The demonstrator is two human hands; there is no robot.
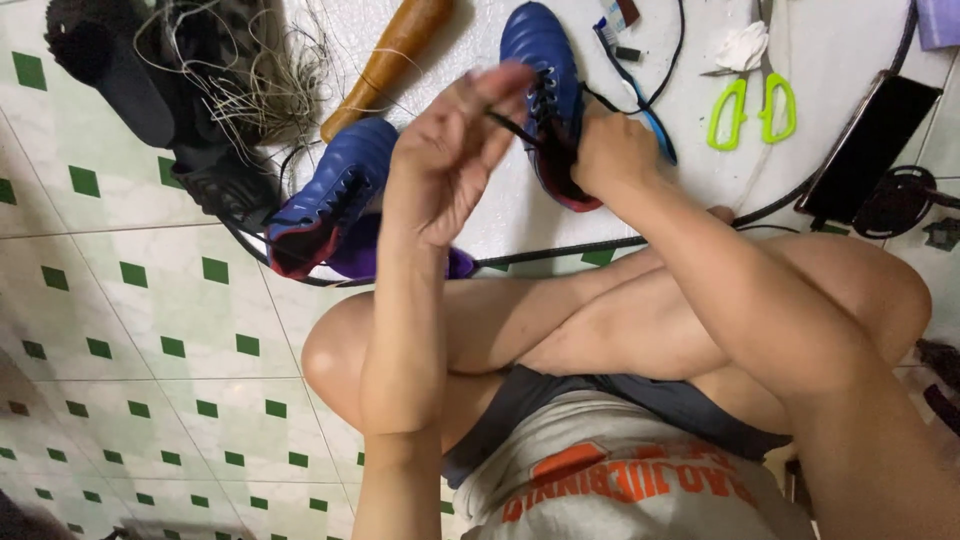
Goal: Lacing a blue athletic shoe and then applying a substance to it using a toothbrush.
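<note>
On the white mat we see green-handled scissors (752, 108) lying near a crumpled white cloth (741, 46), with a dark phone (868, 146) further right. A wooden handle (385, 62) lies tilted beside a tangle of pale thread (262, 82) draped over black footwear (150, 80). A black cord (600, 246) curves along the mat's edge, over green-dotted floor tiles (140, 330).

1 view only, from the head; it looks steeply down over the chest and crossed legs at the tiled floor (130, 300); the hands sit close, mid-frame; the floor's far things lie along the top edge.
</note>
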